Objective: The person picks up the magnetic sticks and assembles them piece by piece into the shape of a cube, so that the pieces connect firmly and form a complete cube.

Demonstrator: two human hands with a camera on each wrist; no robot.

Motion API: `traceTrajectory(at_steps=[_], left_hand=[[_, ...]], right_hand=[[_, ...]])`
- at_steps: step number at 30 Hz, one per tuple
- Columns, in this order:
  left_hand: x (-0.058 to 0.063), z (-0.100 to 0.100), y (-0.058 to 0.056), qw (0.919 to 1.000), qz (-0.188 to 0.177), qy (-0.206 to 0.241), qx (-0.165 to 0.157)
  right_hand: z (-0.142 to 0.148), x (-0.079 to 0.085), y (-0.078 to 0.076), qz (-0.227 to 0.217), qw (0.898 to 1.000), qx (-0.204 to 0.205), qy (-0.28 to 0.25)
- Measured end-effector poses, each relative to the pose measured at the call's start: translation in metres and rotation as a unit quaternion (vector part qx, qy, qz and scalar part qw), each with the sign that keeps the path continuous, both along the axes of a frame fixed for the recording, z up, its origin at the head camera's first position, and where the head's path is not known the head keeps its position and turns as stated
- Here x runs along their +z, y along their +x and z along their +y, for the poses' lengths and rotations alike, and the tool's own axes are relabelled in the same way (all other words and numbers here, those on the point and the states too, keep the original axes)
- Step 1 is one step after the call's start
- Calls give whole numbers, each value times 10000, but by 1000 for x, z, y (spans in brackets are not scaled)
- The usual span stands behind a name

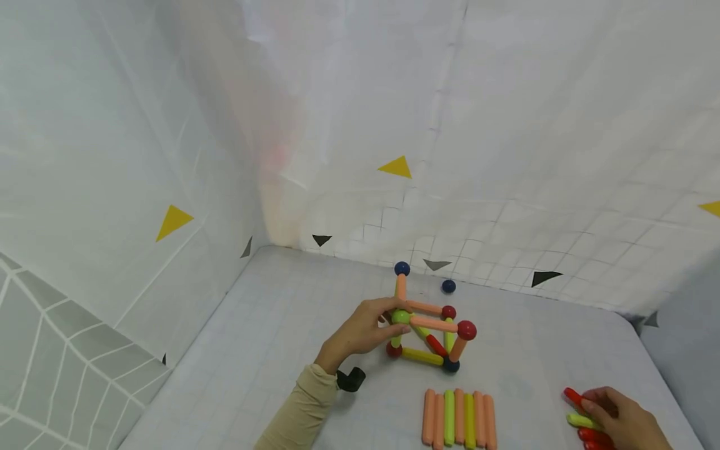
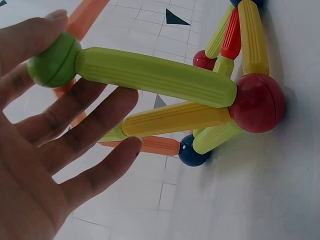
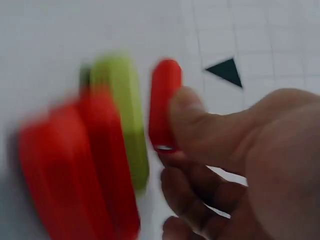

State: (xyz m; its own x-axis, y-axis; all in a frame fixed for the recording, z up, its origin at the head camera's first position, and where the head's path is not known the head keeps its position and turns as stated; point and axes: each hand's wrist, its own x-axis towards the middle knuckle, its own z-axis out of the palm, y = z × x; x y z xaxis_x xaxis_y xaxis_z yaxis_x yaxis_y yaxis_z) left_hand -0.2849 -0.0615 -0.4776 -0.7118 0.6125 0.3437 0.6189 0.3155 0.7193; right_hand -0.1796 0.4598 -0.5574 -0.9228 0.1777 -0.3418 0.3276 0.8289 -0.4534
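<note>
My left hand (image 1: 360, 328) grips the green ball (image 2: 54, 60) at an upper corner of a frame built of coloured sticks and balls. Below that ball a light-green stick (image 2: 157, 75) runs to a red ball (image 2: 257, 102) at the base. A navy ball (image 1: 402, 268) tops an orange stick at the back of the frame, and another red ball (image 1: 466, 330) sits at its right corner. Off to the right, my right hand (image 1: 624, 417) pinches a short red stick (image 3: 162, 102) between thumb and fingers. Beside it lie a light-green stick (image 3: 122, 115) and several red sticks (image 3: 107, 155), blurred.
A row of orange, green and yellow sticks (image 1: 459, 419) lies in front of the frame. One loose navy ball (image 1: 448, 286) rests behind it, near the back wall. Close to my left wrist is a black object (image 1: 351, 379). White sheeting (image 1: 349, 125) rises behind the table.
</note>
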Motion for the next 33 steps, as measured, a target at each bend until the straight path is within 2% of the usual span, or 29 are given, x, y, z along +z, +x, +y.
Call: traceTrajectory(at_steps=[4,8,11,14,17,20,24,26,27,29,33], left_hand=[[1,1,1,10000,43,-12,25],[3,1,3,9994,321,-125,77],[4,0,5,9989,409,-186,108],[5,-2,5,9995,224,-183,130],[5,-3,4,9999,65,-46,75],[5,-2,0,9990,169,300,-284],[5,-1,-5,9947,409,622,-712],[5,-2,-6,9955,413,606,-601],[4,-2,-7,9948,415,635,-674],[3,-3,-6,9961,246,654,-544],[0,-4,-5,9968,-98,629,-479]], right_hand=[[-32,16,0,417,9990,120,68],[-82,36,-3,554,9977,383,-90],[-128,46,-4,513,9955,534,-590],[-175,51,-6,530,9881,536,-1341],[-215,50,-9,593,9723,340,-2234],[-246,47,-13,616,9486,174,-3100],[-278,44,-20,865,9235,28,-3736],[-290,45,-25,1113,9147,-32,-3885],[-295,45,-27,1226,9093,-25,-3977],[-301,46,-30,1386,8997,-4,-4138],[-308,46,-35,1544,8833,22,-4427]])
